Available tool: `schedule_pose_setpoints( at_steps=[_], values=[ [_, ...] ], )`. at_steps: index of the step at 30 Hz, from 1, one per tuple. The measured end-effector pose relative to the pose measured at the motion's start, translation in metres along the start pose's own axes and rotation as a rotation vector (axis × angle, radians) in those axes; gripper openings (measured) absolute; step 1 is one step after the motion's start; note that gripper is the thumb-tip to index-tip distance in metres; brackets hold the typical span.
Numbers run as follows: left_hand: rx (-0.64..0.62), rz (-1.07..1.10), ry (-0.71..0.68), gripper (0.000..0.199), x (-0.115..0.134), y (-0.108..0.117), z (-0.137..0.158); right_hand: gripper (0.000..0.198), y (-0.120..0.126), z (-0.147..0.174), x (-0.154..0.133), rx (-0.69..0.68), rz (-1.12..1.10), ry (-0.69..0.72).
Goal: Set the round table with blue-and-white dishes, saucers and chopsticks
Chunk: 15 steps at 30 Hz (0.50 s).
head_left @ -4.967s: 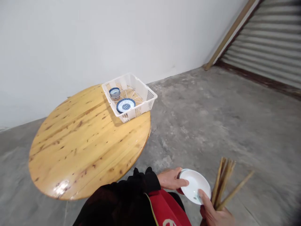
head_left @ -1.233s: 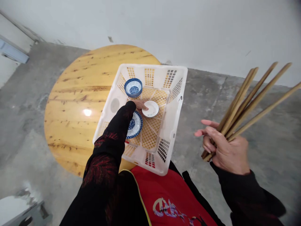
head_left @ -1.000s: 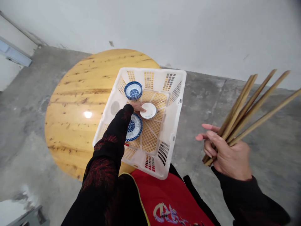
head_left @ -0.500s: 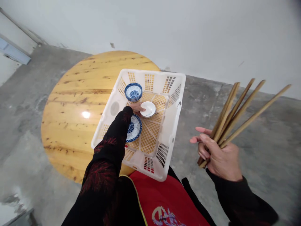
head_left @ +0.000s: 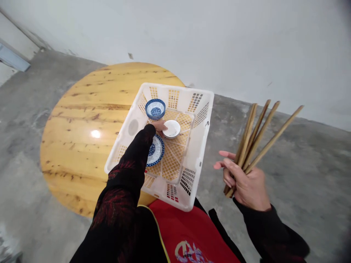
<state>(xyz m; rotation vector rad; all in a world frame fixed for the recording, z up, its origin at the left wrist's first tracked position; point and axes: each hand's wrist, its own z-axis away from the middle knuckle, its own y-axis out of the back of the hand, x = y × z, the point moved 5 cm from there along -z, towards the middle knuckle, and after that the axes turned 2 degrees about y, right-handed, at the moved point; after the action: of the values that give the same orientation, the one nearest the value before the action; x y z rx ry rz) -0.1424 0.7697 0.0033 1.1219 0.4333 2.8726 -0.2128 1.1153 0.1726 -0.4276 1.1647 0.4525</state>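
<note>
Inside the white plastic basket (head_left: 202, 146), my left hand (head_left: 159, 126) grips the left rim of a small white bowl (head_left: 172, 128); the thumb lies over the edge and the other fingers are mostly hidden. Behind that hand stands a stack of blue-and-white bowls (head_left: 155, 109). Nearer to me, my sleeve partly covers a blue-and-white plate (head_left: 157, 150). Out to the right of the basket, my right hand (head_left: 248, 182) is closed round several wooden chopsticks (head_left: 252, 140), which fan out at their upper ends. Its index and another finger stick out to the left.
The basket rests on a round wooden table (head_left: 82, 120), its near right part reaching past the table's edge. A white wall (head_left: 233, 47) rises behind, over a grey concrete floor (head_left: 309, 164). My red apron (head_left: 189, 230) is close to the basket's near side.
My right hand has come a little to the left, towards the basket, with the chopsticks. The left hand keeps its hold at the white bowl, and the view has shifted slightly.
</note>
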Motion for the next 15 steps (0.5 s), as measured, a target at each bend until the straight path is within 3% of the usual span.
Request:
schedule_pose_setpoints(
  at_steps=[9,12,15],
  values=[
    [0.091,0.115,-0.029,0.052,0.025,-0.009,-0.002,0.042,0.007,0.002,0.001,0.013,0.026,0.004],
    [0.111,0.018,-0.008,0.049,0.030,-0.009,0.003,0.041,0.008,0.001,0.002,-0.001,0.038,0.000],
    [0.144,-0.252,0.045,0.040,0.036,-0.006,0.018,0.042,0.003,0.002,0.002,-0.046,0.050,-0.042]
  ],
)
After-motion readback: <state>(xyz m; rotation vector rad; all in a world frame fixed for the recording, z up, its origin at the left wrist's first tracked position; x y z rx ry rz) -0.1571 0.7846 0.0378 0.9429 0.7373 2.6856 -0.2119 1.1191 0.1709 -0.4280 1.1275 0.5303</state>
